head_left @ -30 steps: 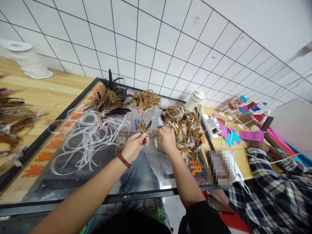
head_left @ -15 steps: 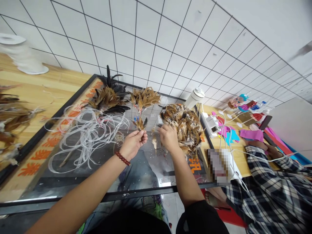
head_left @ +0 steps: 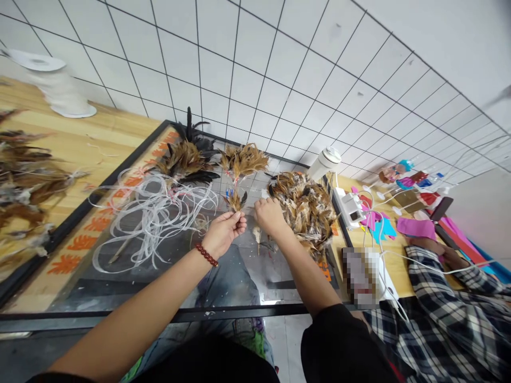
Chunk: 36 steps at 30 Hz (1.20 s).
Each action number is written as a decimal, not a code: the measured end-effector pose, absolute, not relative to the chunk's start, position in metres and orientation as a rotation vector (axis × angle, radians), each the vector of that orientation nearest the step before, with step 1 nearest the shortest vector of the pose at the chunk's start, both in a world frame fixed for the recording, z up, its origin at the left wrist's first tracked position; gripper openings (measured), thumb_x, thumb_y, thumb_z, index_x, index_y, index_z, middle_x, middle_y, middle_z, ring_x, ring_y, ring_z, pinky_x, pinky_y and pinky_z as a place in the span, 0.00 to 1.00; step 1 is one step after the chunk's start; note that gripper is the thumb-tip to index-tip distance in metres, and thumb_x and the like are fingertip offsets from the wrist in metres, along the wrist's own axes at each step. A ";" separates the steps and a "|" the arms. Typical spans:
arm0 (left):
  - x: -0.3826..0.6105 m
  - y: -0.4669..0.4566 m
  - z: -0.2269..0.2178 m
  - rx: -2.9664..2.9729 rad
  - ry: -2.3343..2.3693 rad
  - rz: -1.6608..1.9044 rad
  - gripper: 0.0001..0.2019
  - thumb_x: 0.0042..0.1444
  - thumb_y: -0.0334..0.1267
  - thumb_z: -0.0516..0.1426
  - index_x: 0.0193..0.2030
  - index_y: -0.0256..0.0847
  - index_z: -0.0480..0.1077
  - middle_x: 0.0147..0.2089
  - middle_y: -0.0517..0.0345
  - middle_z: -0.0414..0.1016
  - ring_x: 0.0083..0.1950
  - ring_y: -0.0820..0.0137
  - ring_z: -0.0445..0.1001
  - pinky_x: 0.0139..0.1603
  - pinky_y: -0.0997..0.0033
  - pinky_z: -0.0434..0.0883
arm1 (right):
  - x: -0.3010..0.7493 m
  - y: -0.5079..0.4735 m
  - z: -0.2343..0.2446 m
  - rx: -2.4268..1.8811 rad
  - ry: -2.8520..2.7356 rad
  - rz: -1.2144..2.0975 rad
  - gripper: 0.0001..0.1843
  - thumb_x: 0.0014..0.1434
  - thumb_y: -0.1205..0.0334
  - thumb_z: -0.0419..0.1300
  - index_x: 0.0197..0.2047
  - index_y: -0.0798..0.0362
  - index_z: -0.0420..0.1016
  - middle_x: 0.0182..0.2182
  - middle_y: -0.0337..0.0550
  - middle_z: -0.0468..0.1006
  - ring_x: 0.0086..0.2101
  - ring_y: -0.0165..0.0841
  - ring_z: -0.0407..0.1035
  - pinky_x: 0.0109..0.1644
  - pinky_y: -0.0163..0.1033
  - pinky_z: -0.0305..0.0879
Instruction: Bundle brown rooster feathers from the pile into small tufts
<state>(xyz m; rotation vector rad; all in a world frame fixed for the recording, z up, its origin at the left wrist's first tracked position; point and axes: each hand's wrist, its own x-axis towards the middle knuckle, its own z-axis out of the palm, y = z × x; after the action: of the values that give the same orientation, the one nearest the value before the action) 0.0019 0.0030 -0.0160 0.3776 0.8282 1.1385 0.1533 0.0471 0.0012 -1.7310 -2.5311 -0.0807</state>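
My left hand (head_left: 227, 230), with a beaded bracelet (head_left: 206, 255) at its wrist, pinches a small bunch of brown feathers (head_left: 235, 202) by its lower end; the tips point up and away from me. Close by on the right, my right hand (head_left: 270, 215) has its fingers curled closed. Whatever they grip, if anything, is hidden. A large loose pile of brown feathers (head_left: 305, 213) lies just right of that hand. Beneath it, a single pale feather (head_left: 257, 238) rests on the glass tabletop (head_left: 235, 287). A fuller brown feather bundle (head_left: 242, 159) is behind my left hand.
Tangled white ribbon (head_left: 154, 229) spreads on the left, before a black-and-brown feather bundle (head_left: 187, 157). More feathers (head_left: 27, 191) and a white spool (head_left: 64, 85) lie farther left. A white bottle (head_left: 324, 162), power strip (head_left: 351, 207) and a co-worker's plaid sleeve (head_left: 427, 271) are right.
My right hand has moved left, away from the feather pile and nearer my left hand. My left hand keeps hold of the feather bunch. The whole view has shifted slightly.
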 end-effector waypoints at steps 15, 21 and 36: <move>0.001 0.001 -0.011 0.373 0.847 1.021 0.03 0.51 0.28 0.62 0.31 0.29 0.75 0.28 0.50 0.77 0.29 0.72 0.76 0.33 0.73 0.73 | 0.130 0.010 -0.027 -1.241 -1.324 0.824 0.09 0.51 0.56 0.61 0.28 0.53 0.74 0.30 0.39 0.70 0.32 0.29 0.64 0.39 0.35 0.62; 0.002 -0.001 -0.012 0.504 0.855 1.005 0.06 0.47 0.32 0.65 0.28 0.29 0.74 0.24 0.55 0.74 0.24 0.76 0.71 0.27 0.77 0.70 | 0.140 0.008 -0.018 -1.232 -1.458 0.836 0.09 0.54 0.55 0.61 0.32 0.52 0.77 0.33 0.41 0.73 0.38 0.31 0.67 0.45 0.37 0.62; -0.007 -0.003 -0.006 0.591 0.664 0.614 0.08 0.52 0.36 0.62 0.35 0.31 0.76 0.34 0.44 0.78 0.33 0.68 0.77 0.39 0.67 0.75 | 0.156 0.007 -0.005 -1.135 -1.104 1.640 0.19 0.42 0.47 0.68 0.25 0.56 0.74 0.16 0.34 0.70 0.18 0.23 0.60 0.24 0.30 0.55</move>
<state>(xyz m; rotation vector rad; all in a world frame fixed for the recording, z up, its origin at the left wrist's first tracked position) -0.0066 -0.0033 -0.0056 0.5912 0.6640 0.6139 0.1560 0.0066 -0.0047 -1.1352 -1.1037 1.6398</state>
